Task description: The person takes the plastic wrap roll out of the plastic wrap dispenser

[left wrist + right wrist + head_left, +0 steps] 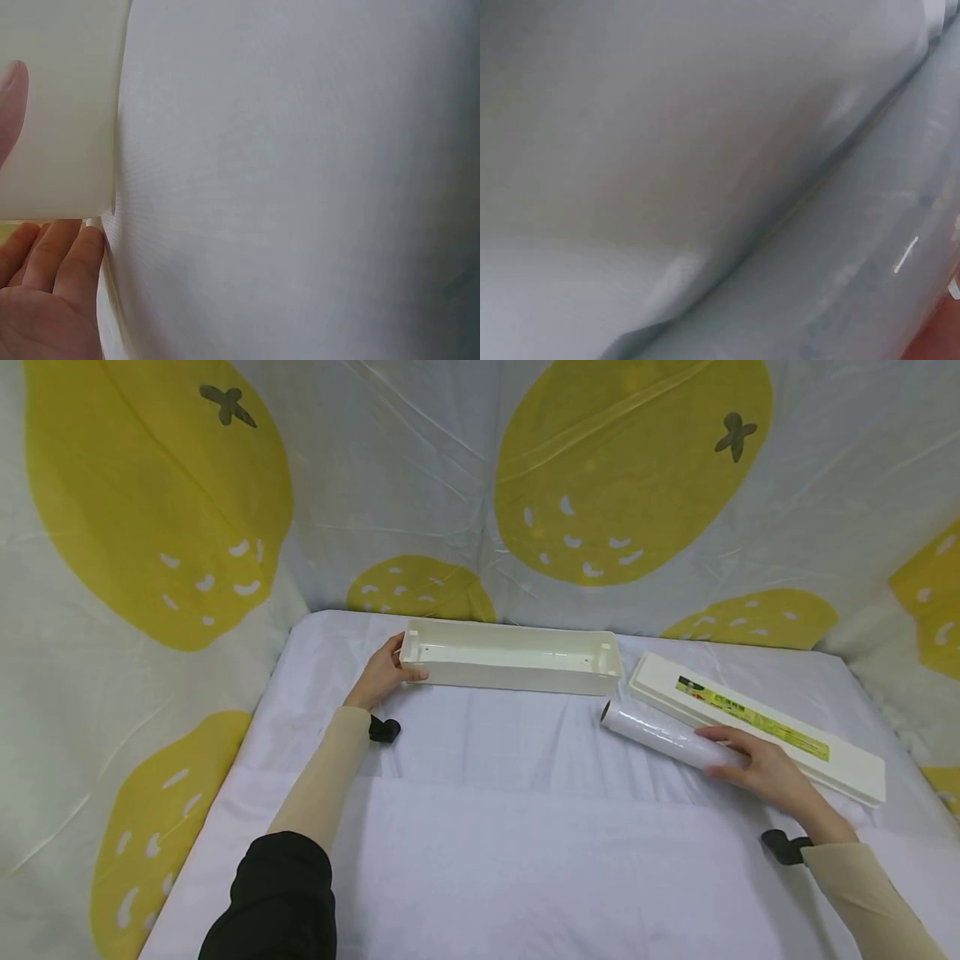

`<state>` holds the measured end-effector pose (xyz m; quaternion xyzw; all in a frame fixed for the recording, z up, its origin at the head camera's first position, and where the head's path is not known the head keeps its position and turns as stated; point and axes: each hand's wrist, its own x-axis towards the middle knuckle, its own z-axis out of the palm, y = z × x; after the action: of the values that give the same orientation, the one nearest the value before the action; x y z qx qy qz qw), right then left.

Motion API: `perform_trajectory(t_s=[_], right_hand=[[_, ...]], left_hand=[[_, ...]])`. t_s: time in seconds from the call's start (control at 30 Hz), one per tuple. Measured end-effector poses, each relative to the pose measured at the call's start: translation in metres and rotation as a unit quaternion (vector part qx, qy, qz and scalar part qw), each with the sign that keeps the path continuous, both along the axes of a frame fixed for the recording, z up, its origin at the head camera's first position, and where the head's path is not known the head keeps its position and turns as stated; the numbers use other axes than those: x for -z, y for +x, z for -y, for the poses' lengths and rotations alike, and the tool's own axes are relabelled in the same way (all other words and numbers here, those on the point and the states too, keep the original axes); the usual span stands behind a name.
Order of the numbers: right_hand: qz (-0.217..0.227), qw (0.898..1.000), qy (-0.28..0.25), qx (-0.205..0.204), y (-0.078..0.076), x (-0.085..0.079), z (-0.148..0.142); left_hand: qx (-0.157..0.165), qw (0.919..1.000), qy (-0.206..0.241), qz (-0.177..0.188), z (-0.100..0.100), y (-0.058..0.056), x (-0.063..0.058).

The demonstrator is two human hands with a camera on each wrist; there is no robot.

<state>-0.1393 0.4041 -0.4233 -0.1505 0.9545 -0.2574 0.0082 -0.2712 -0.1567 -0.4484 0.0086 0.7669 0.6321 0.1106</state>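
A long cream plastic box (pixel 510 677), its open side up and nothing inside, lies toward the back of the table. My left hand (pixel 378 678) holds its left end, thumb on the front wall and fingers at the end wall. The left wrist view shows the box wall (pixel 60 135) up close with the thumb over it. On the right, my right hand (pixel 765 768) grips the near end of a cling film roll (pixel 648 731), thumb on one side and fingers over the other. The roll's hollow core faces the box. Shiny film (pixel 840 255) fills the right wrist view's lower right.
Just behind the roll lies a long white lid (pixel 851 768) with a yellow-green label (pixel 757 720), slanted toward the near right. A white cloth (pixel 525 860) covers the table. Fabric walls with yellow fruit prints (pixel 637 468) rise at the back and sides.
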Motion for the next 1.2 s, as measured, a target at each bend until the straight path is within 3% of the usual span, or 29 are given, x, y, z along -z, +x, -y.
perform_trajectory(t_s=[0.17, 0.3, 0.47, 0.63, 0.8, 0.93, 1.0, 1.07, 1.2], right_hand=[[-0.012, 1.0, 0.006, -0.028, -0.001, 0.0, 0.001], [-0.007, 1.0, -0.002, -0.025, -0.001, 0.0, 0.003], [-0.009, 1.0, -0.011, 0.005, -0.007, -0.002, 0.009], [-0.021, 0.998, -0.055, 0.038, -0.019, -0.008, 0.021], [-0.061, 0.992, -0.084, 0.074, -0.037, -0.018, 0.04], [-0.117, 0.984, -0.1, 0.092, -0.052, -0.025, 0.06], [-0.14, 0.98, -0.107, 0.091, -0.059, -0.029, 0.072], [-0.157, 0.978, -0.104, 0.085, -0.065, -0.032, 0.085], [-0.197, 0.975, -0.086, 0.056, -0.074, -0.037, 0.113]], left_hand=[[0.001, 1.0, -0.002, 0.0, 0.0, -0.001, 0.001], [0.004, 1.0, -0.003, 0.0, -0.001, -0.002, 0.002], [0.003, 1.0, 0.0, 0.003, -0.002, -0.003, 0.001], [0.003, 1.0, -0.003, 0.001, -0.002, -0.002, 0.0], [0.01, 0.9999, -0.006, 0.006, -0.003, 0.004, -0.01], [0.018, 0.9987, -0.044, -0.014, -0.002, 0.005, -0.011], [0.029, 0.9944, -0.089, -0.049, -0.001, 0.0, -0.003], [0.043, 0.9854, -0.142, -0.083, -0.001, 0.0, -0.004], [0.066, 0.9514, -0.27, -0.131, -0.008, 0.006, -0.018]])
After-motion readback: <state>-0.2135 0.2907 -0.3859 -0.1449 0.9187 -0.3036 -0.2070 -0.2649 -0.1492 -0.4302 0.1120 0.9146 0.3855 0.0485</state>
